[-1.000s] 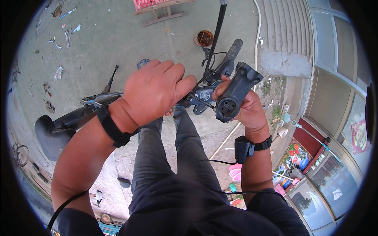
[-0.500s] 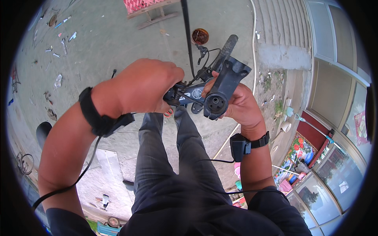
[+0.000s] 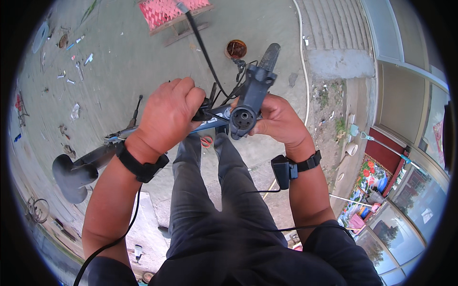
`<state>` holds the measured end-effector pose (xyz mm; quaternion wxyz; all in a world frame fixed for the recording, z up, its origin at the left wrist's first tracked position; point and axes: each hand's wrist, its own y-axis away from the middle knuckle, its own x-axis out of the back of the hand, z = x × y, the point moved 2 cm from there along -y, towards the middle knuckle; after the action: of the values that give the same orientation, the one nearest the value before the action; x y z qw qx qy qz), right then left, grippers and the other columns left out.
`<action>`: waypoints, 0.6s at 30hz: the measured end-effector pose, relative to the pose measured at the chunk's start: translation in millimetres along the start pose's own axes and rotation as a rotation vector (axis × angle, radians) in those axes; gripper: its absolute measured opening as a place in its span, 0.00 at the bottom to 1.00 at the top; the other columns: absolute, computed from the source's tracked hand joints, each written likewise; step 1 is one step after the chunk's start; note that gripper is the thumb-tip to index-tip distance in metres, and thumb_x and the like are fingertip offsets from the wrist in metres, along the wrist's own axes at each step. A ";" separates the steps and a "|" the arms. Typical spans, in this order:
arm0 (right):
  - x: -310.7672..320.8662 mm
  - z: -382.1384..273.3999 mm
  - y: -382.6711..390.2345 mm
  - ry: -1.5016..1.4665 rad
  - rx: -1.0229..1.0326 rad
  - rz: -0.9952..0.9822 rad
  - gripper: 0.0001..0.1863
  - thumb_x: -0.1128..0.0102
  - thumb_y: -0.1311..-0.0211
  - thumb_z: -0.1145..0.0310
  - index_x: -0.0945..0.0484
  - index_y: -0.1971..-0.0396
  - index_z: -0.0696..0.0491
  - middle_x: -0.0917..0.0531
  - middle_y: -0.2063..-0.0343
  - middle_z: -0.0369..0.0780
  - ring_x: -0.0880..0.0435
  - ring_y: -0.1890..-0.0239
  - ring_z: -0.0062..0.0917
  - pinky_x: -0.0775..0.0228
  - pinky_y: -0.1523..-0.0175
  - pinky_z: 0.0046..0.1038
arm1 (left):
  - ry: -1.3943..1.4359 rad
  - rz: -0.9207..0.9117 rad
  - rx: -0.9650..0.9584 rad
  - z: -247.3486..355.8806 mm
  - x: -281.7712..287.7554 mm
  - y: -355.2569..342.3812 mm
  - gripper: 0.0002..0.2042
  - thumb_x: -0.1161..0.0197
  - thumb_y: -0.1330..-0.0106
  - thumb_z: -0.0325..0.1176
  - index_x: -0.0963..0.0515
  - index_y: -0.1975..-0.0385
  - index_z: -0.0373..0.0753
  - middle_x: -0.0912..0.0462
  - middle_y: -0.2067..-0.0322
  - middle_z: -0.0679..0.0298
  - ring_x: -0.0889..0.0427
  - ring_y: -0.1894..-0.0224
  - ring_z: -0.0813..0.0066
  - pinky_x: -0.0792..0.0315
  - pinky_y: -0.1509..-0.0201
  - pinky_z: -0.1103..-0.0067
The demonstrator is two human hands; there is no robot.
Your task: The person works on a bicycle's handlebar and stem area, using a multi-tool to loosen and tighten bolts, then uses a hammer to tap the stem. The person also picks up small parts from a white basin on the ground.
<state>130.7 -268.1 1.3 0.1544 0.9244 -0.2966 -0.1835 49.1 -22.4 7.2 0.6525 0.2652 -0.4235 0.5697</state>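
Between my legs and the far ground stands a bicycle with a blue-grey frame tube (image 3: 210,125), a front tyre (image 3: 270,56) and a black saddle (image 3: 71,174). My left hand (image 3: 171,107) is closed around a black piece (image 3: 204,108) beside the tube, mostly covered by the fingers. My right hand (image 3: 281,121) grips a black handlebar stem (image 3: 253,93) from its right side. The stem's round end, with a bolt recess in it, faces up. Black cables run beside and behind it. My right fingertips are hidden behind the stem.
Red-handled scissors (image 3: 206,141) lie on the ground beside my legs. Several wrenches (image 3: 79,71) are scattered at the far left. A rusty round tin (image 3: 236,49) and a pink woven seat (image 3: 164,13) stand ahead. A pale hose (image 3: 302,57) runs along the right, near glazed doors (image 3: 400,95).
The stem and my right hand have shifted left, and the stem looks more upright. My left forearm has moved right, and more of the saddle and rear frame shows.
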 end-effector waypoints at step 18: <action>-0.4 -11.3 -11.1 0.081 0.110 -0.057 0.24 0.23 0.43 0.63 0.18 0.50 0.59 0.14 0.61 0.38 0.19 0.55 0.19 0.27 0.46 0.26 | 0.692 -0.266 0.955 63.6 19.0 88.3 0.24 0.22 0.42 0.37 0.25 0.52 0.30 0.15 0.69 0.63 0.19 0.67 0.78 0.23 0.60 0.78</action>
<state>140.8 -257.3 7.0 0.1101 0.9462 -0.2733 -0.1337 -52.4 -46.7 43.2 0.6268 0.3791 0.1528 0.6634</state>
